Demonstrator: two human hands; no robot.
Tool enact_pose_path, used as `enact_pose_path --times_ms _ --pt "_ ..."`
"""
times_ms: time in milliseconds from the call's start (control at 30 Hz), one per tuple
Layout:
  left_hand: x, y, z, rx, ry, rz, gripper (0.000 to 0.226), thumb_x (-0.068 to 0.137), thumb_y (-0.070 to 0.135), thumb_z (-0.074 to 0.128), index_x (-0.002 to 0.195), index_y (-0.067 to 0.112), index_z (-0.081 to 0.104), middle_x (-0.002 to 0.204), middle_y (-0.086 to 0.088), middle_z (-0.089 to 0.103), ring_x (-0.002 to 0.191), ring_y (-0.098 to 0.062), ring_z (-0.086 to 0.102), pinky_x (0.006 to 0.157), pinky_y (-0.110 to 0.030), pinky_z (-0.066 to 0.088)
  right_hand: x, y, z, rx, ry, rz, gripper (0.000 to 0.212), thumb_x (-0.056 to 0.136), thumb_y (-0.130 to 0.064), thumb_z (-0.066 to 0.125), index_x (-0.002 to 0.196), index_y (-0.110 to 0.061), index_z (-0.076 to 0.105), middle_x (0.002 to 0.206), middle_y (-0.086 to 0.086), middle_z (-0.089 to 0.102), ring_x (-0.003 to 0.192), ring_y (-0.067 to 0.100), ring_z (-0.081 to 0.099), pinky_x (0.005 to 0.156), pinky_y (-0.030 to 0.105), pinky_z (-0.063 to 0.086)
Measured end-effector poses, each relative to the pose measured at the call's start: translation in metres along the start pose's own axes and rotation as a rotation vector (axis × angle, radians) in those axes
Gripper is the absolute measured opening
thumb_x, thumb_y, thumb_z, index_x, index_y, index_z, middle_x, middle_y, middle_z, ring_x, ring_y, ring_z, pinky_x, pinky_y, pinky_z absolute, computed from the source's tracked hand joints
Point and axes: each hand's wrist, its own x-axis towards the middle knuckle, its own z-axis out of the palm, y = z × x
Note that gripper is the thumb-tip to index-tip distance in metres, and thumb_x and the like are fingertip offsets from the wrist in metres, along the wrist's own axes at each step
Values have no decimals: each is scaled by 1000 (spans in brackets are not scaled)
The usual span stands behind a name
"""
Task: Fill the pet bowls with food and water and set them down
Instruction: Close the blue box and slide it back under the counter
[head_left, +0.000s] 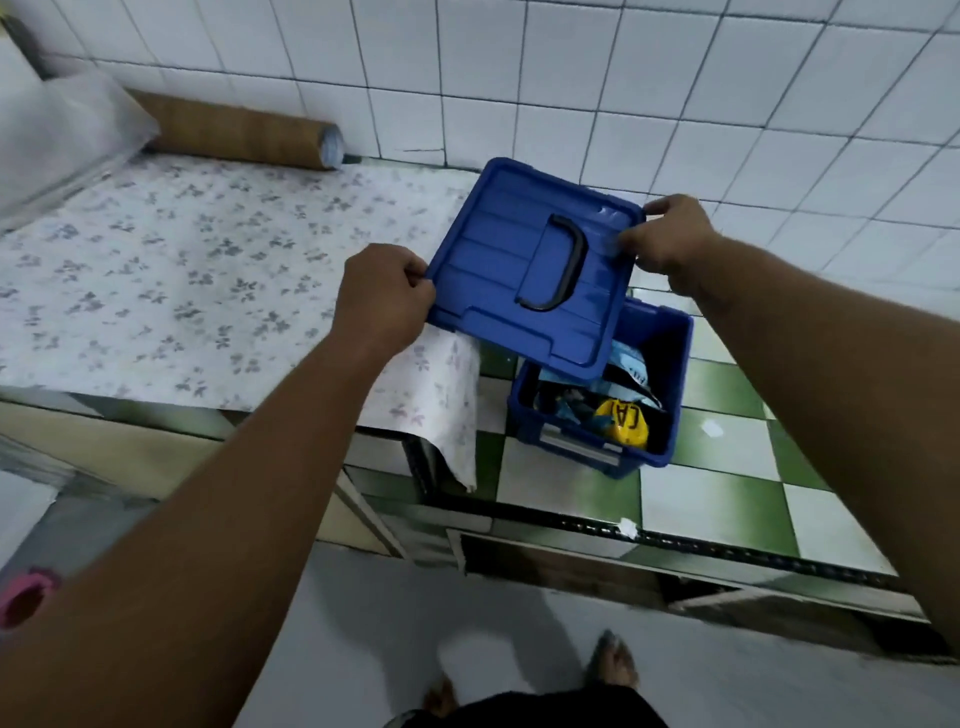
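A blue plastic storage box stands open on the green and white tiled counter. Inside it lie a yellow food bag and a pale blue bag. I hold the box's blue lid, with its black handle, lifted and shifted left above the box. My left hand grips the lid's near left edge. My right hand pinches its far right corner. No pet bowl shows in this view.
A floral sheet covers the counter to the left and hangs over its edge. A brown roll lies against the tiled wall. A pink object sits low at the left edge. My feet stand on the grey floor below.
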Motion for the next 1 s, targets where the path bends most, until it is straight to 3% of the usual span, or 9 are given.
enact_pose_path --times_ms 100,233,367,433,533,667,800,900,1000 --pt "-7 29 35 28 -86 17 21 92 9 64 108 1 76 100 -13 74 90 -22 68 81 -30 55 9 36 -36 18 6 59 92 54 -12 89 137 -6 50 122 20 61 100 31 65 70 34 56" --pt "-28 47 84 71 -190 -61 18 90 7 63 93 -3 77 88 -16 74 80 -25 68 72 -33 57 22 84 -64 6 -30 98 90 56 -15 83 139 -5 49 127 20 59 103 33 65 70 32 54" --pt "-46 50 121 94 -242 -201 29 97 17 63 122 7 71 118 -12 71 104 -25 67 86 -26 49 30 120 -77 -46 -99 116 102 42 -24 83 137 -7 52 123 16 61 102 32 66 73 35 60" --pt "-53 50 132 91 -246 -257 33 98 18 63 130 11 67 127 -11 68 110 -25 65 91 -26 47 24 126 -80 -46 -133 132 93 53 -17 85 138 -6 49 123 17 60 103 32 65 72 35 61" --pt "-62 50 142 116 -210 -263 31 98 15 63 128 9 68 121 -12 71 102 -24 65 92 -29 50 25 135 -80 -64 -161 124 79 65 -11 82 136 -6 48 123 14 57 98 29 65 55 26 53" --pt "-68 48 145 95 -193 -257 29 98 10 63 126 4 68 117 -14 71 94 -18 59 87 -26 45 30 148 -76 -70 -172 91 86 48 -23 78 128 -7 52 126 16 57 95 32 67 73 39 62" --pt "-71 46 145 101 -182 -255 28 97 11 62 124 5 69 115 -13 71 96 -19 62 88 -28 47 29 152 -74 -98 -185 47 78 65 -17 80 136 -4 49 124 14 57 94 30 67 73 34 60" --pt "-76 46 146 110 -168 -237 27 96 13 61 121 6 69 110 -7 69 96 -20 63 89 -31 50 28 155 -75 -92 -203 40 63 76 -9 77 133 -2 51 112 12 61 88 25 66 64 26 54" --pt "-82 44 144 136 -139 -243 23 97 13 59 117 6 68 103 -7 64 92 -19 59 81 -27 42 20 156 -72 -108 -235 14 36 79 -3 74 111 -6 59 87 2 62 69 13 61 49 14 49"
